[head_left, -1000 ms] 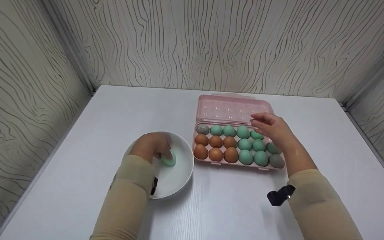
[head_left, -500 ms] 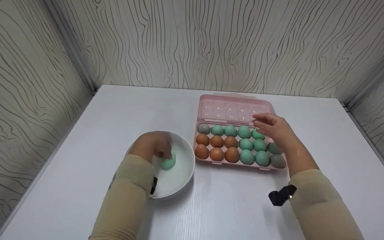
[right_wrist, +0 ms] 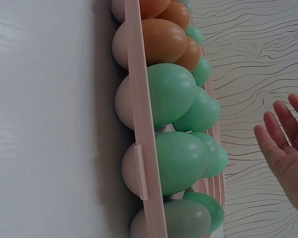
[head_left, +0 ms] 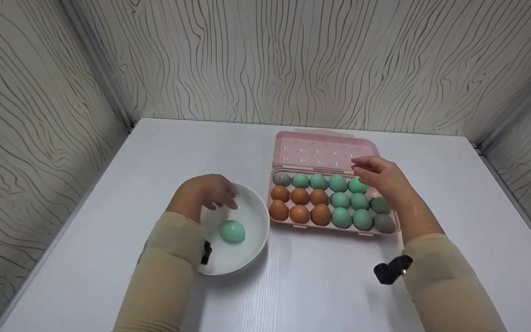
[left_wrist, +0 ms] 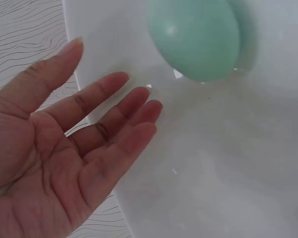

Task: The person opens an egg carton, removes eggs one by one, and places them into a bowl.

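A single pale green egg lies in the white bowl. My left hand hovers over the bowl's far left part, apart from the egg; the left wrist view shows its fingers loosely bent around nothing, with the egg beyond them. Right of the bowl sits a pink egg carton holding brown eggs and green eggs. Over the carton's right end is my right hand, its fingers apart and holding nothing, also seen as an empty hand in the right wrist view.
The carton's pink lid lies folded back behind it. Everything stands on a white table. Wood-grain patterned panels rise behind the table and at both sides.
My left hand has come off the green egg, lifting up and to the left, and the egg now rests in the bowl. The right hand has hardly moved.
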The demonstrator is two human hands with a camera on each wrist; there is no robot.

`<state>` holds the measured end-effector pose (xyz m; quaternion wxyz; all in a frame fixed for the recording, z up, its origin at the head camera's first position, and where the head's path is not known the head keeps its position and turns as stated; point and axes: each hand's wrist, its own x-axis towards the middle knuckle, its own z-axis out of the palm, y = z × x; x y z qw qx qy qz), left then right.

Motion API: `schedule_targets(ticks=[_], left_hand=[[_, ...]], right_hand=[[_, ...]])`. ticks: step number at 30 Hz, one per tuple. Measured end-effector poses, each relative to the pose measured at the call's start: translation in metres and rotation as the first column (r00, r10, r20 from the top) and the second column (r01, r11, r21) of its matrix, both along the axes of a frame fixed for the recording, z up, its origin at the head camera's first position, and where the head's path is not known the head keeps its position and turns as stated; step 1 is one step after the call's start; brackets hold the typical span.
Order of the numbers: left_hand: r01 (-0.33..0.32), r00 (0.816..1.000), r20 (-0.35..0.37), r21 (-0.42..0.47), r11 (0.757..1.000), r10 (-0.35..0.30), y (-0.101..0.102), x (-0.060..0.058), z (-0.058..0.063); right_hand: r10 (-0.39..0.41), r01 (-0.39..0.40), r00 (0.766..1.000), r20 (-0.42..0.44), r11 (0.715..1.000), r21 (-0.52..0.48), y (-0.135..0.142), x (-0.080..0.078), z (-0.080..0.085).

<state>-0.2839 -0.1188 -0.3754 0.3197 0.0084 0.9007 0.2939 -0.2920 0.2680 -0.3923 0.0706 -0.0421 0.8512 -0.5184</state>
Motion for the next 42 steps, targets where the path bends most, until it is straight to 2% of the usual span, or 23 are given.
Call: schedule_targets(ticks=[6,12,16,21,26,29,33,36,42], left_hand=[[0.008,0.999,-0.036,0.052,0.999,-0.006,0.003,-0.004,0.009],[0.013,0.985,-0.171,0.097,0.995,0.003,0.01,-0.01,0.013],[-0.023,0.964,-0.257,0.148,0.989,0.061,0.018,-0.012,0.017],[-0.088,0.926,-0.339,0.233,0.968,0.166,0.028,-0.013,0.025],[-0.141,0.89,-0.365,0.351,0.926,0.274,0.04,-0.014,0.03],[-0.148,0.877,-0.362,0.419,0.896,0.314,0.048,-0.013,0.033],[-0.154,0.872,-0.344,0.483,0.862,0.348,0.059,-0.012,0.035],[-0.153,0.875,-0.327,0.515,0.844,0.358,0.068,-0.011,0.034],[-0.117,0.901,-0.297,0.535,0.837,0.316,0.086,-0.01,0.027]], right_hand=[[0.001,0.0,1.0,-0.013,1.0,0.021,0.002,0.001,0.003],[-0.005,0.007,1.0,-0.031,0.996,0.084,0.002,0.002,0.007],[-0.017,0.021,0.999,-0.041,0.995,0.099,0.002,0.003,0.01],[-0.035,0.042,0.998,-0.054,0.99,0.135,0.001,0.003,0.013],[-0.052,0.06,0.997,-0.056,0.986,0.157,0.0,0.002,0.017],[-0.055,0.064,0.997,-0.058,0.983,0.171,0.0,0.001,0.018],[-0.047,0.057,0.997,-0.061,0.981,0.184,-0.001,-0.001,0.019],[-0.042,0.053,0.997,-0.061,0.98,0.193,-0.001,-0.002,0.017],[-0.04,0.049,0.998,-0.045,0.976,0.213,0.001,-0.002,0.012]])
